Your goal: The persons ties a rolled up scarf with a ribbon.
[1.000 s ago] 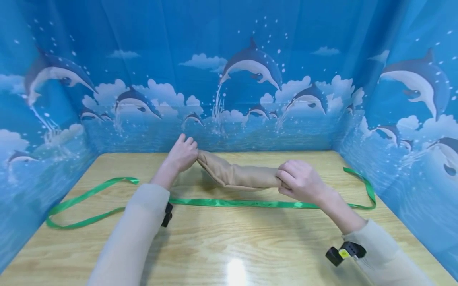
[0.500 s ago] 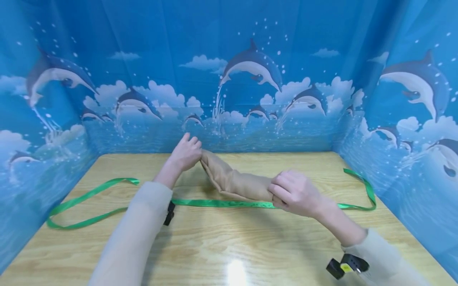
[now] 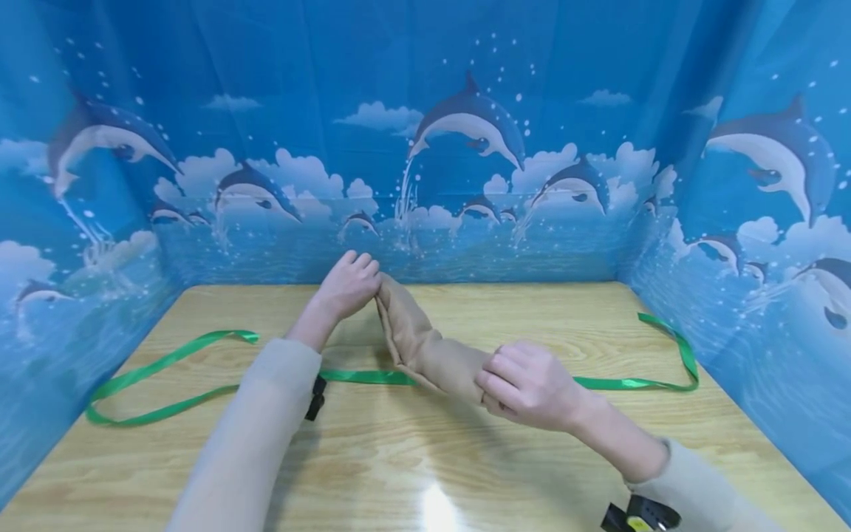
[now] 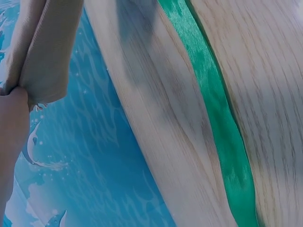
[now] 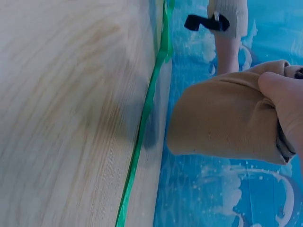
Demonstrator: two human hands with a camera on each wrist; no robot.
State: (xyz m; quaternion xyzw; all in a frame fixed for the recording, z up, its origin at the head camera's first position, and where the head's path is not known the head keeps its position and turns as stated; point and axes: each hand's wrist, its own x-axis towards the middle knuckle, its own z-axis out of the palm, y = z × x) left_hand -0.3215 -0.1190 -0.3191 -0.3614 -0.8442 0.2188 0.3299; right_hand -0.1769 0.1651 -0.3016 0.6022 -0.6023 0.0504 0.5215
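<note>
A long bundle of folded tan cloth [image 3: 442,362] hangs bent between the two hands, raised over the table. My left hand [image 3: 350,284] pinches its far left end, fingers curled. Lower and nearer, my right hand [image 3: 532,386] grips the other end. In the right wrist view the thumb presses on the tan cloth [image 5: 227,116], and dark material shows at its gathered end. The left wrist view has the cloth [image 4: 45,52] with a fold running along it, held by the left hand [image 4: 13,137]. Beneath the bundle a green ribbon [image 3: 366,377] lies across the table, partly hidden by it.
The ribbon's left part loops back on the wood-grain table [image 3: 372,458], and its right end curls toward the back. A blue dolphin-print curtain [image 3: 319,111] encloses the table's back and sides. Each wrist wears a black camera mount, such as the right one [image 3: 641,513].
My right hand has moved left and toward the front with its end of the cloth, now overlapping the ribbon. The left hand has shifted slightly right, and the bundle slants more steeply.
</note>
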